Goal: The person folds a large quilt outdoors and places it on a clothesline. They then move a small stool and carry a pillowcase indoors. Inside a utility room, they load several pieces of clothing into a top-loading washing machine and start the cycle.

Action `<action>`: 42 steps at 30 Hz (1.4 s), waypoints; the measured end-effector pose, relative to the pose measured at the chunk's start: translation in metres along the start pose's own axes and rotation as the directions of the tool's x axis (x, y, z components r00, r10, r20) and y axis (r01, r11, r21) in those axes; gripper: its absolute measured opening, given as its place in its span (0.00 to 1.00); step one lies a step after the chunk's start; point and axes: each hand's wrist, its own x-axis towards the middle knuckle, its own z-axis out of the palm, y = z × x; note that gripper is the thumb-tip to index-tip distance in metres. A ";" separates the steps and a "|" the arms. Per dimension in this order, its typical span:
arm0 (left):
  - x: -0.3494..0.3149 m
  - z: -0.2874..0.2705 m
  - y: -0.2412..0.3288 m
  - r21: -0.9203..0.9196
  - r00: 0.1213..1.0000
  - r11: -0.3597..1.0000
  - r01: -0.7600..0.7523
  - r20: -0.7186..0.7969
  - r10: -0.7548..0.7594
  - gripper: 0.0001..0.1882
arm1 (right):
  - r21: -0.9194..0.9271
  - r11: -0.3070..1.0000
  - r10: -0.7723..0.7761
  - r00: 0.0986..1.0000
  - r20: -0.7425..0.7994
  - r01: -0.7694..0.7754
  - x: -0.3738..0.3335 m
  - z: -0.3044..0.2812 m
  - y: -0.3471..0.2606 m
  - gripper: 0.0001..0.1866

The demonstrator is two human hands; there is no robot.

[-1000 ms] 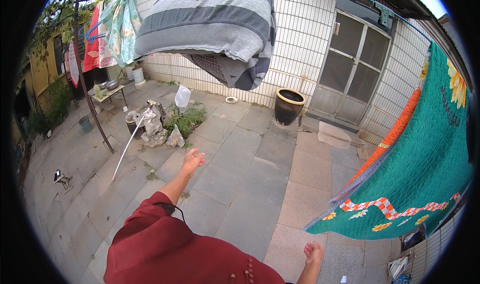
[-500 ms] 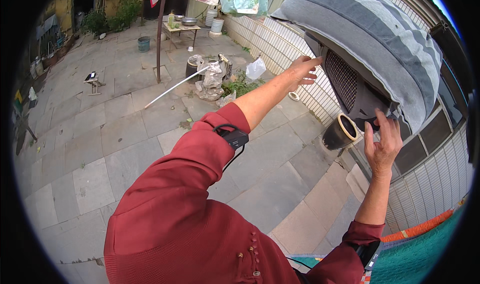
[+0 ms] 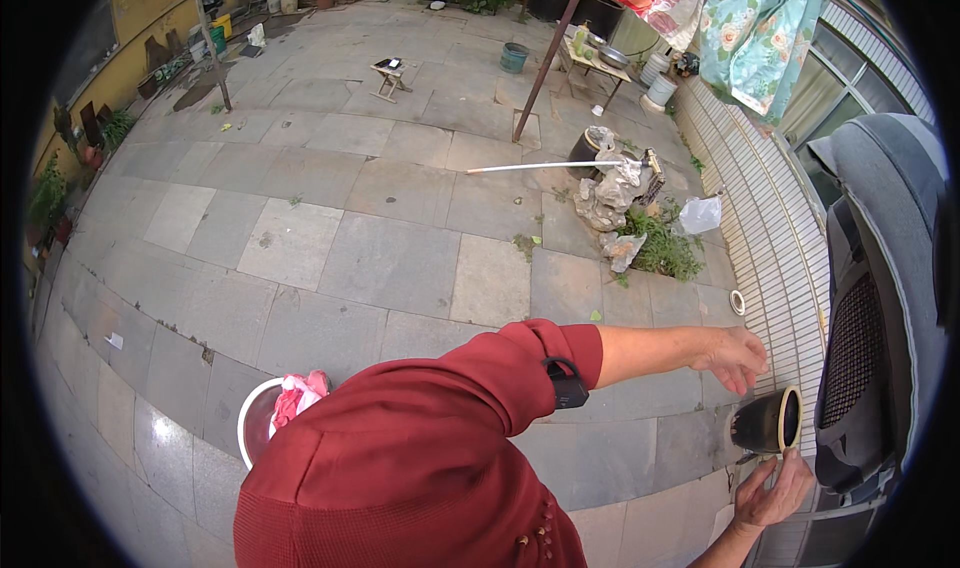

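A grey garment or cloth with a dark mesh panel hangs at the right edge of the view; its exact kind I cannot make out. My left hand reaches toward it, fingers stretched out and holding nothing, a short gap from the fabric. Lower down is my right hand, beside the hanging cloth's lower edge. Its fingers are bent and stand apart from the thumb, with nothing visible between them. Both arms wear dark red sleeves.
Beyond my hands a dark pot with a pale rim stands by the tiled wall. A basin with pink and white cloth sits lower left. Farther off are a pole, a floral cloth, a stool and wrapped stones.
My view has turned left, so the hanging grey cloth now sits at the right edge. Both hands have come away from it, and the basin has come into view.
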 end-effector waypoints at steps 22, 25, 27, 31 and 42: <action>-0.729 -0.264 -0.079 -0.022 -0.333 0.783 -0.621 -0.897 -0.290 0.17 | 0.547 0.382 -0.137 0.540 0.830 -0.745 0.060 0.465 -0.308 0.15; -0.729 -0.286 -0.060 -0.047 -0.298 0.762 -0.646 -0.903 -0.309 0.19 | 0.589 0.415 -0.264 0.527 0.808 -0.694 0.114 0.516 -0.346 0.17; -0.733 -0.306 -0.047 -0.028 -0.288 0.744 -0.667 -0.912 -0.292 0.20 | 0.602 0.397 -0.329 0.505 0.798 -0.693 0.149 0.553 -0.363 0.17; -0.768 -0.362 -0.010 0.125 -0.382 0.716 -0.686 -0.900 -0.209 0.21 | 0.619 0.385 -0.410 0.474 0.779 -0.685 0.220 0.652 -0.386 0.17; -0.878 -0.528 0.044 0.311 -0.631 0.620 -0.721 -0.664 -0.401 0.18 | 0.625 0.579 -0.521 0.352 0.778 -0.524 0.420 0.916 -0.498 0.19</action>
